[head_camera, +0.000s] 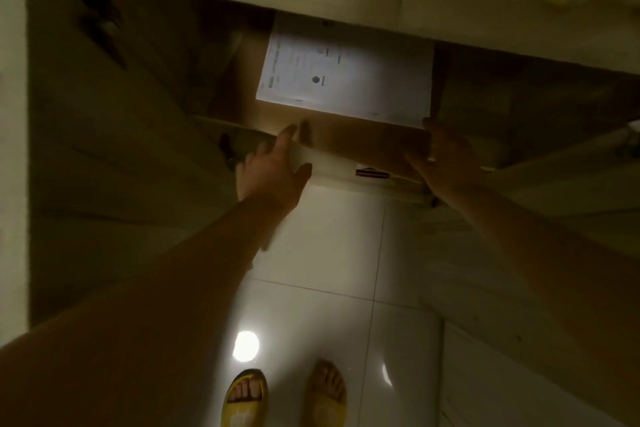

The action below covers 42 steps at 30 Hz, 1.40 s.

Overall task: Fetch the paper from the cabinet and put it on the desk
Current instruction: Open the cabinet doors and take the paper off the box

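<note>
Head view, dim and somewhat blurred, is looking down into an open cabinet [114,121] at floor level. Item one: a brown cardboard box [349,140] is sitting in the cabinet opening beneath a pale overhanging top. Item two: the paper [346,76], a white printed sheet or stack, is lying flat on top of the box, inside the cabinet. Left hand [273,170] is reaching to the box's front left, fingers spread wide, forefinger touching the box face just below the paper's near edge; it is gripping nothing. Right hand [446,159] is pressing against the box's front right corner, fingertips by the paper's near right corner; whether it is grasping the paper cannot be told. Glossy white floor tiles [322,253] are lying below, with two feet in yellow sandals [244,399] standing on them.
</note>
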Motion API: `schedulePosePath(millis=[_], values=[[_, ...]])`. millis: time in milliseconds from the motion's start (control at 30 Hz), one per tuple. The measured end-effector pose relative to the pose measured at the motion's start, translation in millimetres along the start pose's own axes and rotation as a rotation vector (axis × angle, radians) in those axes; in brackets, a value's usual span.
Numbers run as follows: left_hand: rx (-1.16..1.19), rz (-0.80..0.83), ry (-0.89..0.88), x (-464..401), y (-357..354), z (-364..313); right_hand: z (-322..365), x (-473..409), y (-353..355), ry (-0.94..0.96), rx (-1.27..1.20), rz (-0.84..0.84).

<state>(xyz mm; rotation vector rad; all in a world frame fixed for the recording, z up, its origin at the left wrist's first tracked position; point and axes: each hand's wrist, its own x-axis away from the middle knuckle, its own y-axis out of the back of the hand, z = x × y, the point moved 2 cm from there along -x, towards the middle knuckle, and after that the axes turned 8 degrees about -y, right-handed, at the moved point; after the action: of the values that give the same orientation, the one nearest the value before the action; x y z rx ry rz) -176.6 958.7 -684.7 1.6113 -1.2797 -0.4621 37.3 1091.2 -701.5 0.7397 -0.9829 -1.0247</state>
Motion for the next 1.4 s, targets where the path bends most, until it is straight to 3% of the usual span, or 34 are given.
schedulePosePath(millis=[167,367,500,667,833,1067,1267,1400], values=[[0.018,-0.047,-0.066,-39.7,-27.0,6.1,-11.8,-37.3,-26.0,-0.073,0.027,-0.044],[-0.124,-0.200,-0.044,-75.7,-23.2,12.8,-10.7,-69.5,-26.4,-0.060,0.101,-0.145],[-0.149,-0.217,0.016,-97.5,-12.2,21.9,-9.2,-79.4,-30.3,-0.026,0.089,-0.134],[-0.035,-0.129,0.000,-106.5,-13.2,28.1,-5.4,-74.9,-29.3,-0.007,0.044,-0.167],[0.144,-0.201,0.031,-103.9,-10.7,28.5,4.1,-64.3,-26.7,-0.078,0.046,-0.211],[0.375,-0.387,-0.010,-66.0,-21.9,36.7,3.3,-22.5,-35.1,-0.070,-0.242,-0.223],[0.780,-0.434,0.115,-42.2,-33.3,52.9,-9.5,6.0,-38.5,-0.134,-0.335,-0.181],[0.851,-0.422,0.125,-29.6,-38.3,62.1,-13.9,20.4,-46.7,-0.209,-0.757,-0.213]])
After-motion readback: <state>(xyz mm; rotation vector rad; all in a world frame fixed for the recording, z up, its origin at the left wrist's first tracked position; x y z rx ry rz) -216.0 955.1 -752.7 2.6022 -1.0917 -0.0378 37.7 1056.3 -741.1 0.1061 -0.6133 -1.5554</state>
